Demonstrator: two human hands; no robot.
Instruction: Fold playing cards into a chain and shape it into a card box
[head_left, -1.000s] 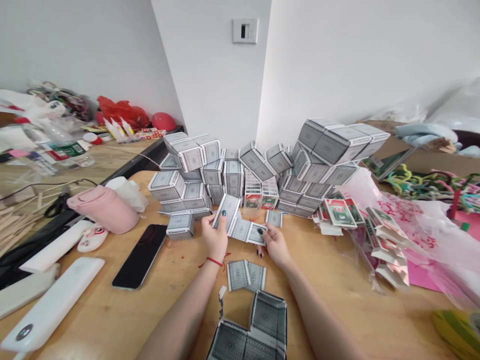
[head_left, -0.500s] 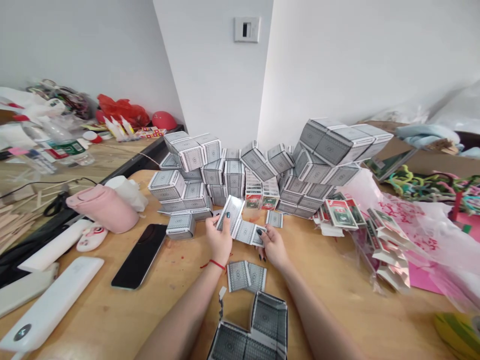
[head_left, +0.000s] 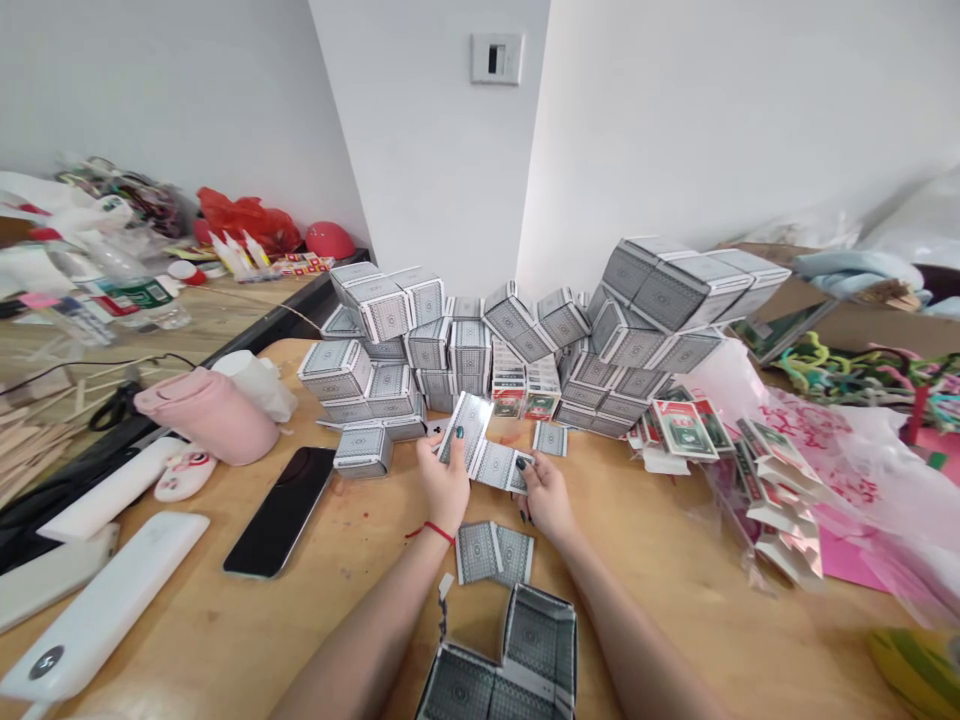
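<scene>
1. Left hand (head_left: 448,490): grasping. The thumb lies on the face of the tilted upper part of the card piece (head_left: 495,466); the fingers are behind it. A red cord (head_left: 439,532) circles the wrist.
2. Right hand (head_left: 550,495): grasping. The thumb presses on the right end of the same piece; the other fingers are partly hidden beneath.
3. Card piece: located between the two hands, over the middle of the table (head_left: 637,590). Its left part slants upward; its right part lies flatter. Whether its underside touches the table cannot be told.
4. Near side: two loose cards (head_left: 475,553), overlapping, lie flat between the forearms. Nearer still stands a hollow card frame (head_left: 534,630), cut off by the lower edge of the view.
5. Far side: a single card (head_left: 551,438) lies just beyond the right hand. Behind it rise stacked card blocks (head_left: 471,345), with red-and-green packs (head_left: 508,400) set between them.
6. Left side: a lone block (head_left: 361,450) sits near the left hand. A phone (head_left: 281,512) lies farther left, screen up, then a white power bank (head_left: 112,600).
7. Right side: flattened cartons (head_left: 780,500) lie beside a plastic bag (head_left: 817,440).
</scene>
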